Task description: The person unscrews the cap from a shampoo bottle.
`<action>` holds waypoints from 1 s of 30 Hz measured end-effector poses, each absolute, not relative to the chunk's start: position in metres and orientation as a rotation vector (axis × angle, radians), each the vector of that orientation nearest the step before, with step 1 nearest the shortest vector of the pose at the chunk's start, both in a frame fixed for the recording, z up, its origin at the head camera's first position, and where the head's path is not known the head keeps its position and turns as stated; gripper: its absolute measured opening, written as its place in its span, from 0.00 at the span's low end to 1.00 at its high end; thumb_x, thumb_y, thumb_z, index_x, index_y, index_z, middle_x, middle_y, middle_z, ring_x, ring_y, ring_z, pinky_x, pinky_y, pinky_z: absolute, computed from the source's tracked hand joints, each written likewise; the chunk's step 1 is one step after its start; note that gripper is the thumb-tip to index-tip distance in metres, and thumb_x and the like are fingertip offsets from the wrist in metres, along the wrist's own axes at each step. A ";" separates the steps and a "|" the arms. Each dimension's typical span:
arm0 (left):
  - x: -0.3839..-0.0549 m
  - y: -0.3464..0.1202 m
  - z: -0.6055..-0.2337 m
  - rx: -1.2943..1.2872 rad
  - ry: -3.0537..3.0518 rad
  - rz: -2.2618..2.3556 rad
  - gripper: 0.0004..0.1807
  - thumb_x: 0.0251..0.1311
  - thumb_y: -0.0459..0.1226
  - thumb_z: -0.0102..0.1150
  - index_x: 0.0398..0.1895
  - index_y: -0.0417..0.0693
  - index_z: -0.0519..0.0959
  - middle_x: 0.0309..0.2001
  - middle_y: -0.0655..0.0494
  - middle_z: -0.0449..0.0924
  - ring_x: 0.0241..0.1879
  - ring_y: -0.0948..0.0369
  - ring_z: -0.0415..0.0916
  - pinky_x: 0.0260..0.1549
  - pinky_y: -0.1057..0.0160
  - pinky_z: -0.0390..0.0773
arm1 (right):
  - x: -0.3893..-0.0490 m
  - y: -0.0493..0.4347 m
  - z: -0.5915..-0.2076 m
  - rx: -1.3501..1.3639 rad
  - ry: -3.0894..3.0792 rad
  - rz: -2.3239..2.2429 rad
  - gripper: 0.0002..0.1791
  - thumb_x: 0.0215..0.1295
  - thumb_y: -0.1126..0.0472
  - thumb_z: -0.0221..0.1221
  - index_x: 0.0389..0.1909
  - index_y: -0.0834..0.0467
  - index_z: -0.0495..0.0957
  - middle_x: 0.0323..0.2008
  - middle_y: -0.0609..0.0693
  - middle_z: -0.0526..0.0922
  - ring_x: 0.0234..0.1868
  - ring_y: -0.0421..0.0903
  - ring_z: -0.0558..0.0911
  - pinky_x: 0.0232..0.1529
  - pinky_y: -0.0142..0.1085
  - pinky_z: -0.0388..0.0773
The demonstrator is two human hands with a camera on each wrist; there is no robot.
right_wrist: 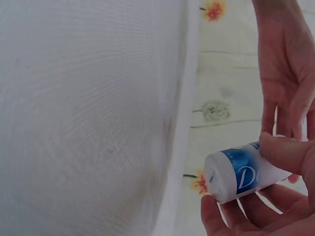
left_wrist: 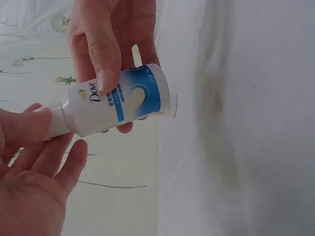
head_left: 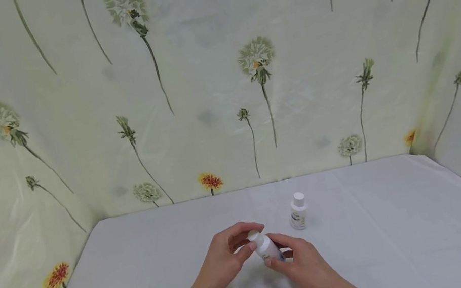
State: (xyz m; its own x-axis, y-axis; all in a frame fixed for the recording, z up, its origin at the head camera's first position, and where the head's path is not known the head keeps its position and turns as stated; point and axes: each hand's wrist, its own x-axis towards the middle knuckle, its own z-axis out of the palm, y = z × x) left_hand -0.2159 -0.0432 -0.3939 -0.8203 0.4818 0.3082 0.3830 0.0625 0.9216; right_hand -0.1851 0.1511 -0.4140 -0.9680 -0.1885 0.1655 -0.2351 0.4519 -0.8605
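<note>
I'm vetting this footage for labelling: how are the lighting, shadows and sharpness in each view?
Head: soft light, pale sheen on the flowered curtain, faint shadow on the white cloth below the held bottle, standing bottle print too small to read; left wrist: "Dove" reads clearly, soft shadow band on the cloth; right wrist: greyish, cloth weave visible.

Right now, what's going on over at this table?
A person is handling a small white Dove bottle, held tilted over the white-covered table. The right hand grips its body while the left hand pinches its white cap. The cap is on; I can't tell whether it's loose. A second white bottle stands upright beyond the hands, untouched.
</note>
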 end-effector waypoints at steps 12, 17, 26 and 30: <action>-0.219 -0.048 -0.391 0.875 2.239 1.914 0.15 0.59 0.28 0.65 0.50 0.45 0.84 0.47 0.56 0.84 0.50 0.61 0.81 0.47 0.63 0.79 | -0.188 0.158 -0.414 0.461 -2.612 1.661 0.25 0.60 0.59 0.68 0.60 0.56 0.78 0.55 0.50 0.80 0.52 0.49 0.77 0.51 0.40 0.77; -0.219 -0.050 -0.391 0.814 2.295 1.869 0.13 0.58 0.32 0.68 0.46 0.52 0.85 0.45 0.58 0.84 0.48 0.61 0.82 0.44 0.63 0.81 | -0.186 0.158 -0.414 0.475 -2.612 1.626 0.25 0.59 0.58 0.69 0.59 0.56 0.79 0.53 0.49 0.81 0.50 0.48 0.77 0.49 0.37 0.78; -0.218 -0.052 -0.391 0.766 2.485 1.768 0.12 0.54 0.39 0.72 0.41 0.61 0.84 0.39 0.67 0.84 0.45 0.63 0.80 0.49 0.51 0.78 | -0.186 0.157 -0.416 0.462 -2.629 1.530 0.24 0.57 0.56 0.70 0.57 0.51 0.80 0.50 0.44 0.82 0.48 0.45 0.78 0.46 0.37 0.77; -0.217 -0.054 -0.393 0.822 2.566 1.701 0.13 0.56 0.39 0.72 0.44 0.58 0.83 0.38 0.69 0.82 0.40 0.65 0.79 0.47 0.57 0.79 | -0.186 0.155 -0.418 0.452 -2.657 1.478 0.23 0.58 0.57 0.70 0.56 0.47 0.81 0.48 0.40 0.82 0.47 0.43 0.78 0.48 0.40 0.76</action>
State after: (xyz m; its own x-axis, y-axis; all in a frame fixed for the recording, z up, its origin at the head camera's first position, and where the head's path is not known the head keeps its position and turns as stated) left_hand -0.2172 -0.0536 -0.3927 -0.8658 0.3917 0.3114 0.4394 0.2973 0.8477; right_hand -0.1861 0.1554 -0.4182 -0.9546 -0.2214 0.1996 -0.2863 0.4949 -0.8205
